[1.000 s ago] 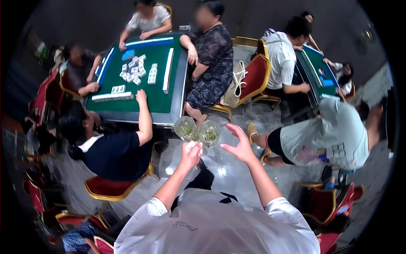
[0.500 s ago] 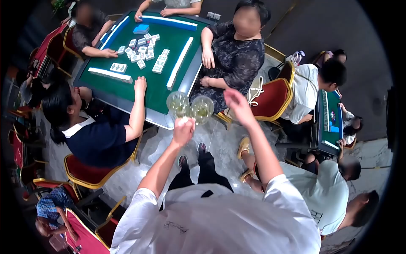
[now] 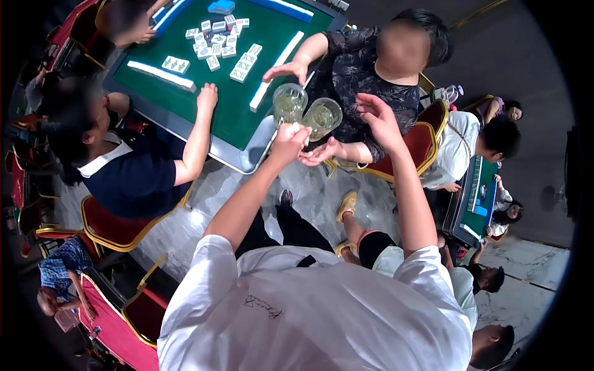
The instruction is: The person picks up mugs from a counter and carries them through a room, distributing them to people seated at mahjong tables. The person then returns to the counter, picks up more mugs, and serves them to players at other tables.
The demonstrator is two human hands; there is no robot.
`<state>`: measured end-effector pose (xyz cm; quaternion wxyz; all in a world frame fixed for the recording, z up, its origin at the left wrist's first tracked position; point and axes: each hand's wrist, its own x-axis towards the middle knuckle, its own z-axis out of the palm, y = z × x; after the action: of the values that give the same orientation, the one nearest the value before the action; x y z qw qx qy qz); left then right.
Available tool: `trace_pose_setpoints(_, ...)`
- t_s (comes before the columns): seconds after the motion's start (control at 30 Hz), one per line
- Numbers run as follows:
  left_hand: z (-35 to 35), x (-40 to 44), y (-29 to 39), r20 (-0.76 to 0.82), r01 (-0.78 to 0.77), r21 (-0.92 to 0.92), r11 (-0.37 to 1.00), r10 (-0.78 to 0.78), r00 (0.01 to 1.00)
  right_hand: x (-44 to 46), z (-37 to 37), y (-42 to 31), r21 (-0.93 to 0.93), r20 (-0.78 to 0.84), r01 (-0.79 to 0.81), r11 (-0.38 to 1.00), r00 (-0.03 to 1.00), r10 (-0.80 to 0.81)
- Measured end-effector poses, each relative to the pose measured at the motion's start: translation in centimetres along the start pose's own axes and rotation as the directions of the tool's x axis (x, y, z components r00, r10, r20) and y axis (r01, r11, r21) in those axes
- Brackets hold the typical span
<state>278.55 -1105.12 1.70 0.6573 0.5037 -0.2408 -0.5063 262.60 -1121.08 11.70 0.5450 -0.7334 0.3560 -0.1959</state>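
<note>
My left hand (image 3: 289, 143) is closed on two clear glasses of pale tea with green leaves, seemingly by their handles. One glass (image 3: 289, 104) is near the table corner; the other glass (image 3: 323, 119) is beside it on the right. My right hand (image 3: 378, 119) is raised with fingers apart, holding nothing, in front of a seated person in a dark patterned top (image 3: 371, 74). That person reaches toward the glasses: one hand (image 3: 289, 70) is above the left glass, the other hand (image 3: 324, 153) is palm up under the right one. Whether they touch the glasses I cannot tell.
A green mahjong table (image 3: 148, 59) bears loose tiles (image 3: 218, 38) and tile rows. At its near left sits a person in a navy top (image 3: 133, 167). Red chairs with gold frames (image 3: 102, 226) stand around. Another mahjong table (image 3: 475, 198) is at right.
My left hand has carried both glasses right and forward, toward the seated person. That person's two hands have come out around the glasses. My right hand has shifted right.
</note>
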Motion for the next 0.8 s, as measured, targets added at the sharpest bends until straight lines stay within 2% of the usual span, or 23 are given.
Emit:
trace_pose_setpoints(0.03, 0.4, 0.8, -0.6, 0.002, -0.079, -0.076, 0.994, 0.079, 0.997, -0.3, -0.2, 0.3, -0.086, -0.016, 0.040, 0.995, 0.999, -0.042)
trace_pose_setpoints(0.07, -0.2, 0.9, -1.0, 0.063, 0.001, -0.039, 0.999, 0.002, 0.998, -0.5, -0.1, 0.4, -0.089, -0.015, 0.026, 0.996, 0.999, -0.028)
trace_pose_setpoints(0.13, 0.1, 1.6, -1.7, 0.071, -0.184, -0.028, 0.983, 0.186, 0.980, -1.6, 0.6, 0.4, -0.146, -0.039, -0.016, 0.989, 0.999, 0.011)
trace_pose_setpoints(0.17, -0.1, 1.7, -2.1, 0.074, -0.174, -0.029, 0.984, 0.175, 0.982, -2.1, 1.1, 0.4, -0.162, -0.053, -0.021, 0.987, 0.999, 0.013)
trace_pose_setpoints(0.23, -0.1, 1.4, -0.6, 0.110, 0.014, -0.005, 1.000, -0.013, 0.994, -3.0, 2.2, 0.8, -0.139, -0.083, -0.035, 0.990, 0.996, 0.023)
trace_pose_setpoints(0.33, -0.3, 1.8, -1.1, 0.100, -0.007, -0.065, 0.998, 0.014, 0.995, -3.2, 3.4, 1.5, -0.065, -0.121, -0.057, 0.996, 0.991, 0.049)
trace_pose_setpoints(0.4, -0.8, 2.6, -2.4, 0.079, 0.002, -0.062, 0.998, 0.003, 0.997, -3.0, 4.0, 2.2, -0.179, -0.157, -0.063, 0.982, 0.987, 0.034)
trace_pose_setpoints(0.47, -1.4, 2.7, -2.2, 0.104, 0.061, 0.092, 0.994, -0.071, 0.992, -2.5, 4.6, 2.8, -0.152, -0.164, -0.090, 0.984, 0.984, 0.064)
trace_pose_setpoints(0.57, -1.6, 2.7, -2.1, 0.104, 0.051, 0.094, 0.994, -0.061, 0.993, -1.9, 5.5, 3.5, -0.267, -0.177, -0.096, 0.959, 0.983, 0.050)
trace_pose_setpoints(0.8, -1.9, 3.3, -2.1, 0.111, 0.068, 0.145, 0.987, -0.084, 0.990, -1.6, 6.6, 4.6, -0.143, -0.178, -0.138, 0.980, 0.978, 0.112)
